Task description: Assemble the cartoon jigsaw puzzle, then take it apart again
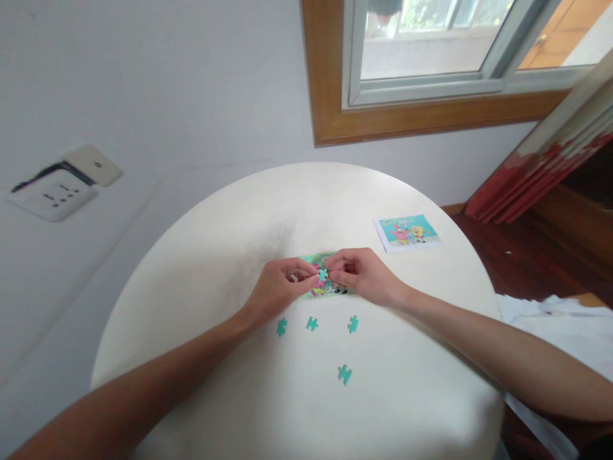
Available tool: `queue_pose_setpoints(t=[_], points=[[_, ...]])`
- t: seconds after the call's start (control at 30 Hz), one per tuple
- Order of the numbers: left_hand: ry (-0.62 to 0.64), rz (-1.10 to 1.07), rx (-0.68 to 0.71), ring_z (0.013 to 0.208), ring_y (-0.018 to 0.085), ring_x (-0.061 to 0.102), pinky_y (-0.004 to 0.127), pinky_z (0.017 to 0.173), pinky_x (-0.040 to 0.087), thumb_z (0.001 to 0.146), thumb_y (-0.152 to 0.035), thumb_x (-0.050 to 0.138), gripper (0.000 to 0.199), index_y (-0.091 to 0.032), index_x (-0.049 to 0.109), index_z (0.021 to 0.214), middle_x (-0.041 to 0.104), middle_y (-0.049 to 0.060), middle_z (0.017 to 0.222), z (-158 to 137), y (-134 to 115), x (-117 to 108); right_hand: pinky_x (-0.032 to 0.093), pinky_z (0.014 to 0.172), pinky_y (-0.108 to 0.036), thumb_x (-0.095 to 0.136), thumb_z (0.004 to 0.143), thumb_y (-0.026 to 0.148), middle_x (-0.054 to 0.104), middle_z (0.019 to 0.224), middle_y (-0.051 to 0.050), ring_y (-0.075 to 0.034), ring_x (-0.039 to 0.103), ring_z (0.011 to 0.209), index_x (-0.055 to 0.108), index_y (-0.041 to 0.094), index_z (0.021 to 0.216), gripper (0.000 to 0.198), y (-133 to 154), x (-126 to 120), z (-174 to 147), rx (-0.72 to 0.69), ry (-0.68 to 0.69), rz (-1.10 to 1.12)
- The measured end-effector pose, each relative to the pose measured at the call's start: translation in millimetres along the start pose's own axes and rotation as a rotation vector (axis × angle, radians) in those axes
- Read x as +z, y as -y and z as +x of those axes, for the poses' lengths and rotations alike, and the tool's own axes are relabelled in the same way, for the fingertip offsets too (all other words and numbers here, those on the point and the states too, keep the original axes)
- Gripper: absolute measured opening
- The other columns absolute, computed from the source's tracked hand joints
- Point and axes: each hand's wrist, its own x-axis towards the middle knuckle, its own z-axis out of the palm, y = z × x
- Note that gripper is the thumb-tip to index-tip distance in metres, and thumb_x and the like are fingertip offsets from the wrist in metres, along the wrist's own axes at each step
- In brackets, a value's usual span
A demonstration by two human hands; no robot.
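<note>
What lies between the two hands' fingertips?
The head view shows a teal puzzle piece between left hand and right hand, with a green cartoon picture behind it.

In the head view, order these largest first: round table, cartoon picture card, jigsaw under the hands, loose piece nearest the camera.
1. Round table
2. Cartoon picture card and jigsaw: too alike to rank, jigsaw partly hidden
3. Loose piece

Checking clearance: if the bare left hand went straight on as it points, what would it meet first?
Left hand would first meet the small, flat, teal jigsaw piece directly ahead, then likely the bare right hand; exact contact and depth unclear.
</note>
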Motion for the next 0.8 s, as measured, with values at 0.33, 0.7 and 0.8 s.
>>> queue_pose_setpoints(t=[0.33,0.7,0.8], points=[[0.024,0.122,0.084,0.056,0.010,0.057,0.020,0.050,0.040,0.081,-0.038,0.067,0.022,-0.018,0.074,0.087,0.073,0.001,0.076,-1,0,3,0.041,0.055,-0.025,0.066,0.076,0.024,0.061,0.063,0.001,-0.010,0.051,0.057,0.070,0.013,0.086,0.015,-2,-4,4,-0.004,-0.020,-0.020],[0.004,0.510,0.579,0.102,0.021,0.057,0.041,0.094,0.045,0.092,-0.017,0.054,0.024,-0.020,0.070,0.108,0.069,0.005,0.117,7,21,5,0.044,0.053,-0.026,0.062,0.070,0.019,0.065,0.061,-0.004,-0.013,0.058,0.055,0.066,0.014,0.069,0.007,-13,-57,22,0.043,-0.254,-0.371],[0.016,0.540,0.581,0.103,0.022,0.055,0.041,0.094,0.046,0.092,-0.018,0.054,0.024,-0.021,0.071,0.108,0.067,0.005,0.120,8,22,4,0.043,0.051,-0.025,0.060,0.068,0.017,0.066,0.058,-0.004,-0.014,0.059,0.053,0.067,0.014,0.065,0.008,-17,-56,22,0.090,-0.243,-0.396]])
